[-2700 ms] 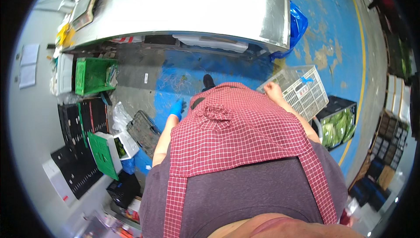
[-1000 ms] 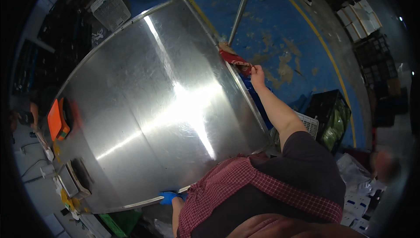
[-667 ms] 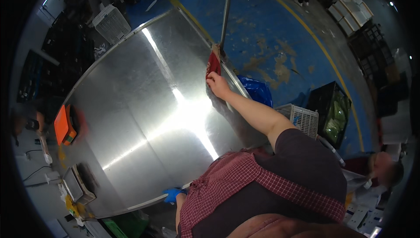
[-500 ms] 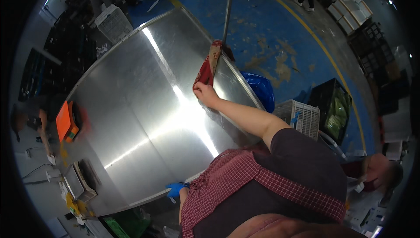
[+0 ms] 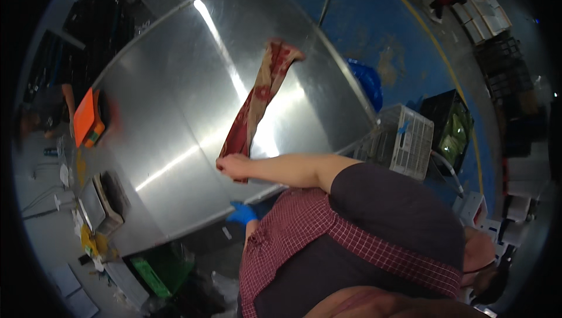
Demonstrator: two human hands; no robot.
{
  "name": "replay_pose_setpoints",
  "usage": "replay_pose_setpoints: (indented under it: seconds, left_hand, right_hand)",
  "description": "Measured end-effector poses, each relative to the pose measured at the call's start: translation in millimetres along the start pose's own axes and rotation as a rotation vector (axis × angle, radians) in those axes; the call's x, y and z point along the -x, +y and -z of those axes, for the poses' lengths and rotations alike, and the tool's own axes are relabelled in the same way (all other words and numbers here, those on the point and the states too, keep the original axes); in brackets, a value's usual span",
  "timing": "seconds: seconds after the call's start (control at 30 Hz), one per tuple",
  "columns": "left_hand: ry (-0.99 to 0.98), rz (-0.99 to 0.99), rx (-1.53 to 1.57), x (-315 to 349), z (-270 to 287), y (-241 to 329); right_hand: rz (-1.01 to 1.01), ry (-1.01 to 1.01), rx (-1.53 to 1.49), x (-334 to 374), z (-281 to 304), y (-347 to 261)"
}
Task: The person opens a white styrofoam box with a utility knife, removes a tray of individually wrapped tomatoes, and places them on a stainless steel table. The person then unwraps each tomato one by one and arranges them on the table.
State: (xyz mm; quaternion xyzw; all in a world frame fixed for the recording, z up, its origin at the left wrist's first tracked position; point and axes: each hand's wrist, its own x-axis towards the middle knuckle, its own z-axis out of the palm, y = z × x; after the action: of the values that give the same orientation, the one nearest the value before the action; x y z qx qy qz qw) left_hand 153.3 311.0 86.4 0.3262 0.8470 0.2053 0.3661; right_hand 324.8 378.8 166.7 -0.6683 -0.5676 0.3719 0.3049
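My bare right hand (image 5: 234, 167) is closed on the near end of a long red-and-tan patterned cloth (image 5: 262, 93). Stretched out away from me, the cloth lies over the shiny metal tabletop (image 5: 170, 119), its far end slightly blurred. In a blue glove, my left hand (image 5: 241, 212) is at the table's near edge, close to my checked apron. Its fingers look apart, and nothing shows in them.
At the table's left end are an orange box-like object (image 5: 86, 120) and a shallow tray (image 5: 96, 207). A white crate (image 5: 414, 142), a black crate of green produce (image 5: 456, 136) and a blue bag (image 5: 367, 84) stand right. Below the near edge is a green crate (image 5: 153, 277). Other people are nearby.
My right hand has drawn the cloth from the far right edge toward me and left, and it now lies stretched longer. My left hand's fingers have spread at the table edge. The view has shifted.
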Motion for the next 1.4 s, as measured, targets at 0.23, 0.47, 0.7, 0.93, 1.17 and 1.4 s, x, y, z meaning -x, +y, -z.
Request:
replay_pose_setpoints:
  seconds: [0.23,0.47,0.7,0.93,1.17,1.4]
  left_hand:
    - [-0.171,-0.248,-0.145,-13,24,-16]
    - [-0.371,-0.263,-0.277,-67,25,-37]
    - [-0.358,-0.197,-0.320,-68,28,-32]
    - [-0.224,-0.176,-0.273,-60,82,-19]
    - [-0.502,-0.669,0.120,84,-90,119]
    - [-0.530,-0.960,-0.476,205,-237,277]
  right_hand:
    - [-0.059,-0.220,0.294,57,8,10]
    - [-0.187,-0.214,0.346,158,67,53]
    - [-0.521,-0.041,0.521,250,183,130]
    - [-0.590,0.194,0.704,261,264,186]
    - [-0.572,0.112,0.596,196,288,201]
    - [-0.526,0.084,0.552,162,320,214]
